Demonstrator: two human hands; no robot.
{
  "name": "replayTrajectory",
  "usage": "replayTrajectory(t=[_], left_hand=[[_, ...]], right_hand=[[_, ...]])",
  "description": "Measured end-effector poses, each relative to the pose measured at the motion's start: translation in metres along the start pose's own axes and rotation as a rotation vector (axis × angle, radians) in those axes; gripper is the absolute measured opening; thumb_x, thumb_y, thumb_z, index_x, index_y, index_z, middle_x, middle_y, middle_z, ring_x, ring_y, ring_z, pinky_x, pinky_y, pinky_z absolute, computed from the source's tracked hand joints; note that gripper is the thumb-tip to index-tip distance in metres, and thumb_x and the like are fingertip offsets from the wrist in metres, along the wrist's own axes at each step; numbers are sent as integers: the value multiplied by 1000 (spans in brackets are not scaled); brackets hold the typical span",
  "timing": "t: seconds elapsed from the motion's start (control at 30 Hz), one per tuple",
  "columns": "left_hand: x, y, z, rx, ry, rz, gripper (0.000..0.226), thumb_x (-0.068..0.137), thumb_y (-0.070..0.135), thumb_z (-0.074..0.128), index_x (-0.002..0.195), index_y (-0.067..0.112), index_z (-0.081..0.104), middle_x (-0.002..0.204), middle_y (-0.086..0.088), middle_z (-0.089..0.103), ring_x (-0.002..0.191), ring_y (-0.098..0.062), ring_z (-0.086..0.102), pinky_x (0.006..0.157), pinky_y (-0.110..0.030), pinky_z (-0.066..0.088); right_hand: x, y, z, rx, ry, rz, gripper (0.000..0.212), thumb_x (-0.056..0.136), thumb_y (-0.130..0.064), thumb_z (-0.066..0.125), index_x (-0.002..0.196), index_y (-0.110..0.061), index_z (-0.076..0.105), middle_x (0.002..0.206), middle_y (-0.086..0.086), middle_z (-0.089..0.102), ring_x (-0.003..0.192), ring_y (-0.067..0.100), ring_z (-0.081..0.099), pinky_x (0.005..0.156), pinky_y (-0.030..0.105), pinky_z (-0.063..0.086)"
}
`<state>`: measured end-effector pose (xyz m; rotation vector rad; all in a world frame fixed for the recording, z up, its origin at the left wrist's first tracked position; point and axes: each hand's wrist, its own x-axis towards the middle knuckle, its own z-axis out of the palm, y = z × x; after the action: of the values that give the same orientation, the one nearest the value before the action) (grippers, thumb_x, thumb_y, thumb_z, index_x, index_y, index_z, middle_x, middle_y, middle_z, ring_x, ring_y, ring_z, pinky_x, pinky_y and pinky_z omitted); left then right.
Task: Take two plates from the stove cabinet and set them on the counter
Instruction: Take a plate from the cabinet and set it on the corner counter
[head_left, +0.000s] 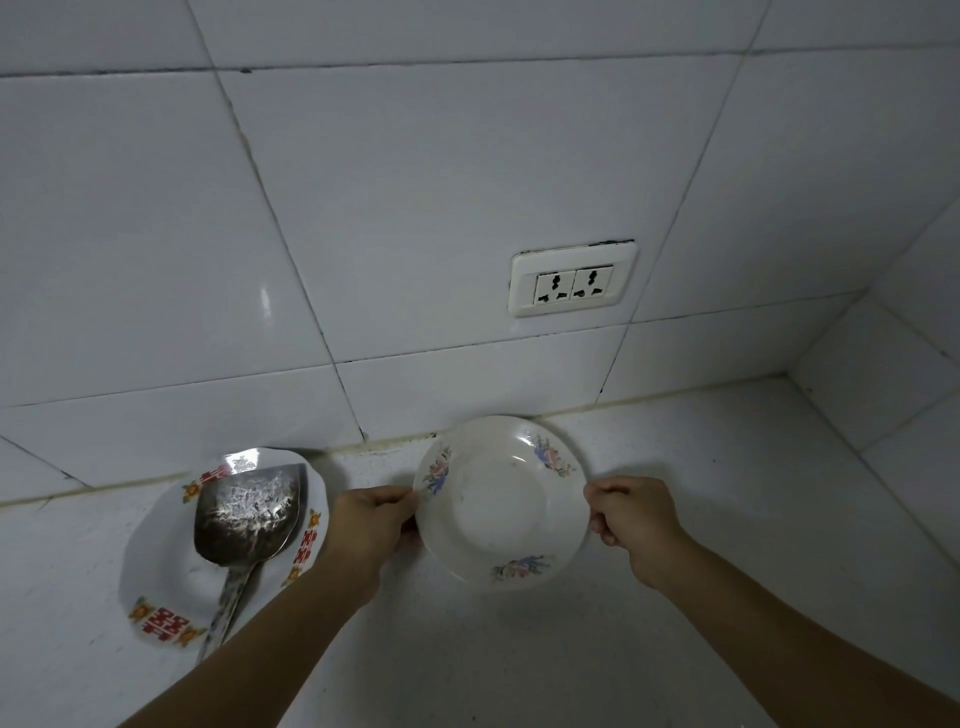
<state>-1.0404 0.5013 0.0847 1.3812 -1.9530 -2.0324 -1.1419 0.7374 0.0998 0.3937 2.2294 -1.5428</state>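
1. Two bare forearms reach in from the bottom edge over the white counter (519, 649), one from the lower left, one from the lower right.
2. The left hand (371, 525) pinches the left rim of a flowered plate (501, 501), thumb on top of the rim and the other fingers curled under it.
3. The right hand (631, 514) pinches the opposite rim in the same way, thumb on top and knuckles folded beneath.
4. The flowered plate is white and shallow, with three small sprays of pink and blue flowers around its border. It is held level between the two hands, low over the counter and near the wall; whether its base touches the counter cannot be told. Only one plate can be made out between the hands.
5. To the left, just beside the left hand, a second plate (156, 587) with red and orange patterns around its rim lies flat on the counter.
6. A metal spatula (247, 512) lies in that plate, its broad blade toward the wall and its handle running out over the near rim.
7. Behind everything rises a white tiled wall (415, 182) with dark grout lines.
8. A double socket (574, 284) is set in the wall, above and to the right of the flowered plate.
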Motion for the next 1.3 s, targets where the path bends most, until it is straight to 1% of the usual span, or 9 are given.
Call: replayTrajectory(t=[0.17, 0.4, 0.53, 0.63, 0.8, 0.93, 1.0, 1.13, 1.3], left_hand=[[-4, -4, 0, -6, 3, -3, 16, 85, 9, 69, 77, 21, 74, 86, -5, 76, 80, -24, 72, 83, -43, 58], [-7, 1, 1, 17, 16, -15, 12, 87, 8, 67, 78, 16, 71, 87, -9, 74, 80, -26, 71, 79, -42, 59], [-9, 11, -7, 61, 7, -2, 6, 84, 1, 66, 84, 4, 71, 82, -16, 74, 75, -29, 72, 64, -34, 59], [-16, 20, -16, 114, 3, 55, 9, 82, 3, 67, 91, 5, 70, 81, -17, 71, 70, -29, 69, 58, -32, 57], [-37, 35, -27, 277, 0, 180, 23, 79, 18, 71, 101, 13, 70, 82, -10, 72, 69, -22, 68, 56, -27, 51], [-59, 54, -35, 450, 27, 337, 31, 76, 27, 72, 105, 17, 69, 76, 4, 70, 65, -7, 65, 49, -11, 40], [-75, 62, -40, 578, 30, 426, 35, 77, 32, 70, 110, 19, 68, 80, 9, 70, 67, -2, 62, 56, -8, 42], [-114, 72, -50, 810, 9, 579, 45, 78, 44, 65, 118, 23, 64, 103, 0, 72, 89, -15, 65, 81, -27, 52], [-167, 74, -66, 1044, -29, 812, 49, 79, 49, 53, 122, 27, 59, 115, 1, 69, 101, -20, 63, 83, -35, 54]], right_hand=[[0, 0, 1, 9, 2, 9, 15, 84, -3, 64, 71, 0, 70, 55, 11, 59, 46, 18, 50, 45, 26, 42], [-3, 4, -3, 11, -8, 14, 24, 86, -9, 63, 63, -4, 67, 53, 11, 59, 44, 16, 49, 42, 24, 41], [-10, 0, -10, -36, -9, -5, 17, 86, -17, 64, 71, -11, 70, 69, 15, 71, 48, 17, 57, 45, 25, 46], [-20, -5, -17, -99, -8, -48, 15, 86, -19, 63, 72, -17, 67, 71, 10, 70, 53, 19, 62, 48, 27, 48], [-43, -25, -22, -134, -5, -102, 13, 88, -18, 62, 90, -6, 67, 80, 11, 68, 61, 23, 66, 52, 29, 53], [-70, -45, -25, -212, -53, -183, 21, 86, -21, 64, 104, -11, 65, 90, 10, 68, 76, 26, 67, 61, 31, 56], [-85, -53, -26, -325, -72, -277, 21, 86, -24, 64, 101, -11, 67, 93, 10, 69, 84, 26, 66, 73, 33, 54], [-120, -63, -24, -521, -96, -464, 23, 87, -31, 60, 93, -11, 71, 89, 6, 71, 84, 20, 63, 67, 24, 42], [-167, -64, -18, -665, -134, -647, 41, 86, -36, 61, 122, -17, 61, 120, 3, 64, 105, 16, 59, 86, 23, 43]])
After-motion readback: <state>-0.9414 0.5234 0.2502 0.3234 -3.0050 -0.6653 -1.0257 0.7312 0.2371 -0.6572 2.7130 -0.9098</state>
